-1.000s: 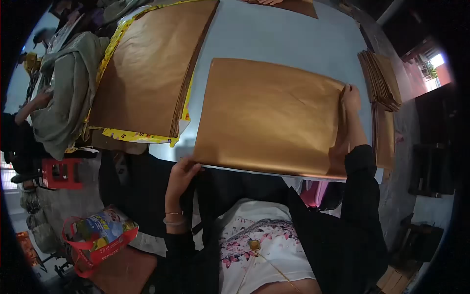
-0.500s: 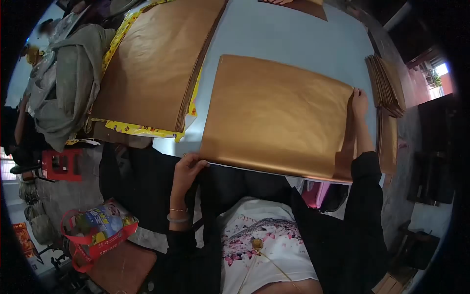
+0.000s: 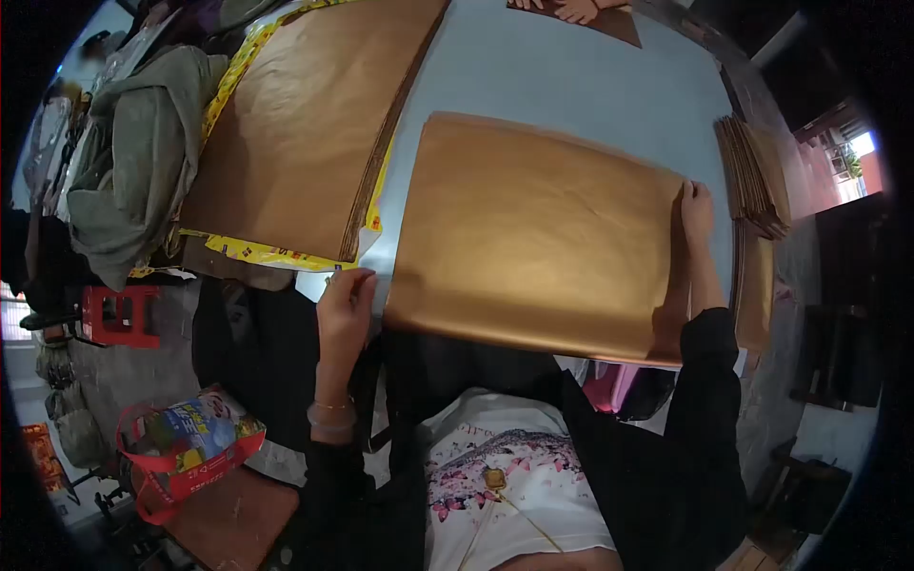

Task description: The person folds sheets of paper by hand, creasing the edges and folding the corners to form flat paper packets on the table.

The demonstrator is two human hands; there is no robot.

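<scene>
A large gold-brown paper sheet (image 3: pixel 543 238) lies on the pale table (image 3: pixel 533 67) in front of me, its near edge curving over the table edge. My right hand (image 3: pixel 698 214) pinches the sheet's far right corner. My left hand (image 3: pixel 345 309) is off the sheet, just left of its near left corner, with fingers bent together; whether anything is between them is too small to tell. Beyond that hand, a thick stack of brown paper (image 3: pixel 295 124) rests on yellow printed wrapping (image 3: pixel 276 255).
Folded brown bundles (image 3: pixel 752 176) sit at the table's right edge. Another person's hands (image 3: pixel 576 9) rest on brown paper at the far edge. Grey-green cloth (image 3: pixel 143 162) is piled left. A red stool (image 3: pixel 121 319) and printed bag (image 3: pixel 205 443) stand lower left.
My left hand has let go of the sheet's near left corner and moved left. The right hand still grips its corner. More of the other person's hands shows at the far edge.
</scene>
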